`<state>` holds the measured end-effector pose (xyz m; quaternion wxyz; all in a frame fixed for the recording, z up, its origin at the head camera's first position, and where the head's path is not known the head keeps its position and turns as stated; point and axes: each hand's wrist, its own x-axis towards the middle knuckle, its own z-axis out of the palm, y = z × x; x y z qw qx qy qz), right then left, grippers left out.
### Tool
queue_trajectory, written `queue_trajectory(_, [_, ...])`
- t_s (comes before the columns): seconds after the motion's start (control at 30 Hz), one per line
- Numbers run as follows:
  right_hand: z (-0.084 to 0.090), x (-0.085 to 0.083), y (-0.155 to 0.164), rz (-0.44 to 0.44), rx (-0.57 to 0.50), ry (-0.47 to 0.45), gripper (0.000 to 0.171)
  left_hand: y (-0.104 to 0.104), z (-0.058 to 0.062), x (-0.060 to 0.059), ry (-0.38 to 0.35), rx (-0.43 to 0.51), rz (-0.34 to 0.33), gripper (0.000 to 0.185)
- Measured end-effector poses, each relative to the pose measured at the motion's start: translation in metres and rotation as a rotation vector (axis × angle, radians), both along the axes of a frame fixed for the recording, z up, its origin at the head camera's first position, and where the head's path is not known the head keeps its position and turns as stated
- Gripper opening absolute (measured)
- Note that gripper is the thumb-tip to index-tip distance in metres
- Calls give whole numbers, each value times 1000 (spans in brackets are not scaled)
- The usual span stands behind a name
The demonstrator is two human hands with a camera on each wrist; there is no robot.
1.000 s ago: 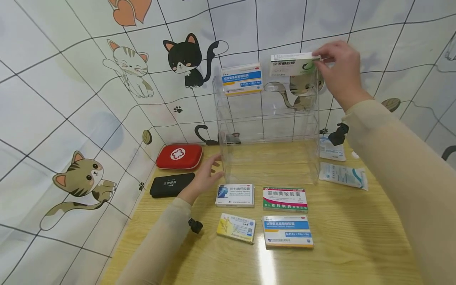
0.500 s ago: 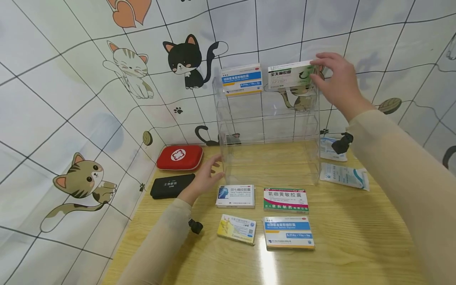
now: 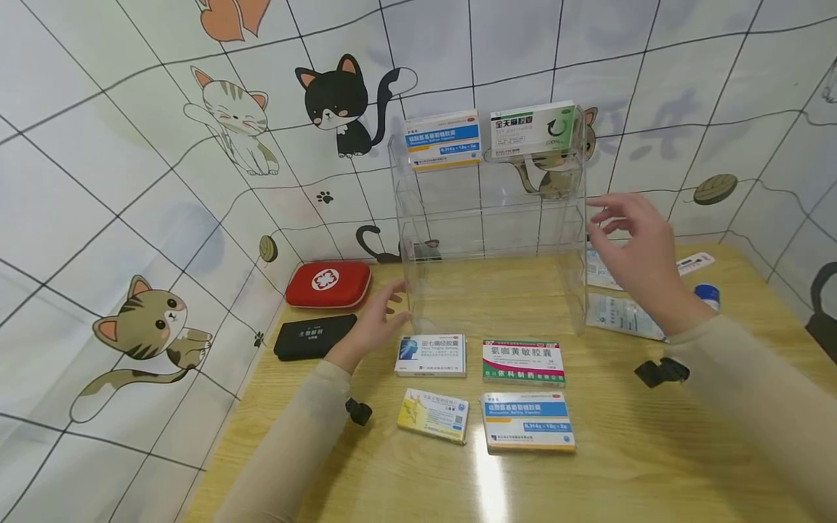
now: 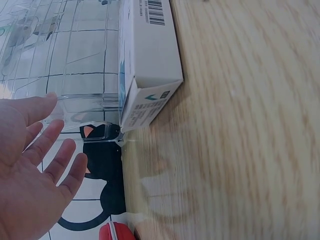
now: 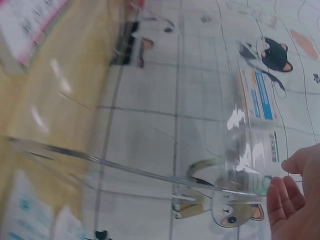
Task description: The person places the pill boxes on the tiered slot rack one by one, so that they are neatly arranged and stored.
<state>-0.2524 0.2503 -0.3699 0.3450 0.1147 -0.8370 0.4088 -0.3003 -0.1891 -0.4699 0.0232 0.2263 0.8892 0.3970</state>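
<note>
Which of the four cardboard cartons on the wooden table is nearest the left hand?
The flat white carton with the blue picture, at back left of the four; it alone lies right beside the left hand.

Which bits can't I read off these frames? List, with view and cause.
- Head: right part of the lower white packet, behind the right hand.
- Head: fine print on the yellow-and-white box, too small.
- Left wrist: most of the red case, cut off by the bottom edge.
- Right wrist: lettering on the magenta-edged box, blurred; box cut off at top left.
- Head: whether the left hand touches the clear rack; transparent sides blur the contact.
</note>
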Motion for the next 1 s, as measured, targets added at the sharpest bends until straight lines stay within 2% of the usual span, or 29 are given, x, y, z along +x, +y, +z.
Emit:
queue_trajectory(0.2, [-53, 45, -4, 64, 98, -100, 28, 3, 0, 1, -3, -7, 18, 66])
queue_trajectory(0.33, [-83, 69, -7, 122, 162, -270, 25, 4, -1, 2, -7, -18, 27, 67])
queue_trajectory(0.43, [-95, 80, -10, 196, 199, -426, 26, 3, 0, 2, -15, -19, 35, 68])
queue_trajectory(0.57, [-105, 82, -12, 275, 202, -584, 33, 0, -1, -1, -24, -13, 40, 68])
queue_trajectory(0.63, [-109, 80, -11, 290, 208, -630, 36, -1, -2, -3, -17, -13, 36, 67])
queue_trajectory(0.87, [-122, 72, -6, 347, 257, -640, 49, 4, 0, -3, 3, 44, -3, 67])
queue_trajectory(1.0, [-126, 69, -9, 371, 271, -663, 56, 2, -1, -1, -18, 35, 22, 67])
